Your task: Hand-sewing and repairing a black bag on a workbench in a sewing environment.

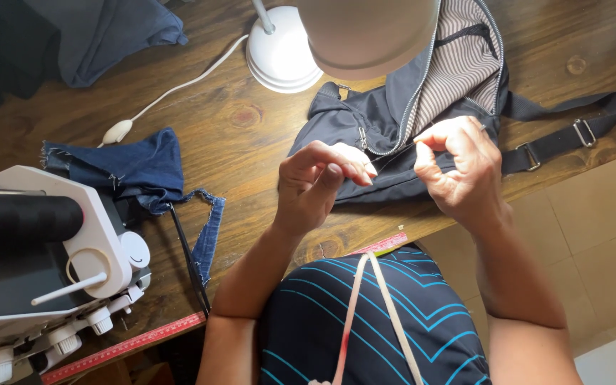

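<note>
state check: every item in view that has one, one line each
left hand: fingers pinched together, above the bag
right hand: fingers pinched, raised over the bag
thread: stretched taut between the two hands
dark bag: lying flat, zip open, striped lining showing
bag strap: laid out flat to the side
desk lamp: lit
denim scrap: crumpled, edges frayed
sewing machine: black spool mounted

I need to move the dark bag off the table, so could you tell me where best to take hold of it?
Probably the strap: it lies flat and stretched out to the right of the bag, clear of both hands and the lamp. Come from the right table edge and pinch it near the metal buckle.
</note>
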